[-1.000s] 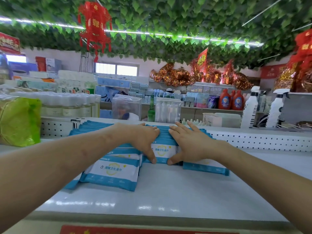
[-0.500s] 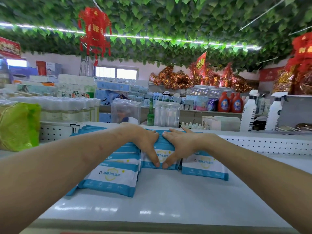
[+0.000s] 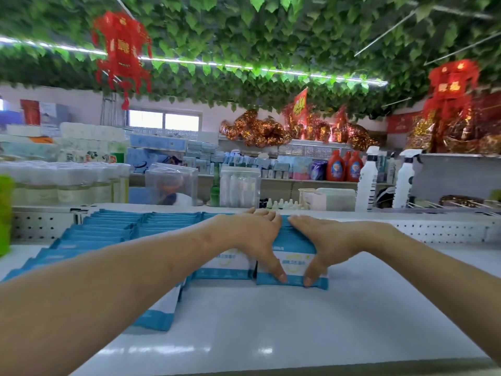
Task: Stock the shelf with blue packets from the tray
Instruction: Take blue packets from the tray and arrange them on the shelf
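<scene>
Blue-and-white packets stand in rows on the white shelf (image 3: 271, 335). Two full rows (image 3: 113, 226) run back on the left, and one leaning packet (image 3: 160, 316) lies at their front. The middle row's front packet (image 3: 225, 267) faces me. Both hands are on the rightmost row (image 3: 291, 267). My left hand (image 3: 252, 237) lies flat over the top of that row with its thumb down the front packet's face. My right hand (image 3: 328, 240) mirrors it from the other side, and the two thumbs nearly meet. No tray is in view.
A perforated white back rail (image 3: 433, 229) borders the shelf behind the packets. A green package (image 3: 4, 213) sits at far left, beside capped clear bottles (image 3: 67, 183). Clear containers (image 3: 173, 185) and white spray bottles (image 3: 366, 180) stand beyond the rail. Bare shelf lies to the right of my hands.
Both hands have moved from the middle row of packets onto the rightmost row, which now stands more upright. My view has tilted up a little.
</scene>
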Motion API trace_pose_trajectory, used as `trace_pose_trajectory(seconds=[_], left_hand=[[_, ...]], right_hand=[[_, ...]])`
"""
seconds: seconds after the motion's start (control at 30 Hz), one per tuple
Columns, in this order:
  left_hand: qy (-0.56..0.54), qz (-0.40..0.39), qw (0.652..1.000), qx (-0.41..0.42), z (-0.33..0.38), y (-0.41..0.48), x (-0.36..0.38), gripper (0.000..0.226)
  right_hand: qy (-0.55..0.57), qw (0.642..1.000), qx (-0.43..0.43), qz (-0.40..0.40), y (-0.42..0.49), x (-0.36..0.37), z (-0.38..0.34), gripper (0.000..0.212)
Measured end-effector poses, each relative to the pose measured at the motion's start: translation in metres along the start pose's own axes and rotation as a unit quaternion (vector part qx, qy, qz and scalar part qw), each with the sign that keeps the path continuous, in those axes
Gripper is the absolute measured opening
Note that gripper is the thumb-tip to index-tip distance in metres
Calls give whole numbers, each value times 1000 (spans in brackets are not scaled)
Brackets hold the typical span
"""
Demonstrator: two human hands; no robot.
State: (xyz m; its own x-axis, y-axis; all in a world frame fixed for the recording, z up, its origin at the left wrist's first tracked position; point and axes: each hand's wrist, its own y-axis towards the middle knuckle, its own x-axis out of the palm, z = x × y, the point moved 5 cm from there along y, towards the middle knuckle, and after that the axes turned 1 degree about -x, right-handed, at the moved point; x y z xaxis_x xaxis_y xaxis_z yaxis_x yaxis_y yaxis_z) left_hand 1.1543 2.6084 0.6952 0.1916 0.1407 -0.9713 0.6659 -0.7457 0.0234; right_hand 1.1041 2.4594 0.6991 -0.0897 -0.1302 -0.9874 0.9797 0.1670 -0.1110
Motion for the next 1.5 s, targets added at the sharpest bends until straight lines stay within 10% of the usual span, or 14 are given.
trace_pose_trajectory(seconds=[0.37, 0.87, 1.23, 1.5], left_hand=[[20, -9, 999, -31, -3, 12, 2, 96], [-20, -14, 998, -59, -16, -34, -30, 127], [-105, -74, 972, -196, -146, -189, -7, 132], [-82, -149, 976, -137, -161, -227, 37, 142]], right_hand=[[-14, 998, -23, 55, 15, 0, 0, 114], [-21, 996, -33, 74, -12, -21, -15, 132], [9, 987, -147, 66, 1, -47, -171, 118], [-58, 986, -154, 1, 22, -29, -241, 128]])
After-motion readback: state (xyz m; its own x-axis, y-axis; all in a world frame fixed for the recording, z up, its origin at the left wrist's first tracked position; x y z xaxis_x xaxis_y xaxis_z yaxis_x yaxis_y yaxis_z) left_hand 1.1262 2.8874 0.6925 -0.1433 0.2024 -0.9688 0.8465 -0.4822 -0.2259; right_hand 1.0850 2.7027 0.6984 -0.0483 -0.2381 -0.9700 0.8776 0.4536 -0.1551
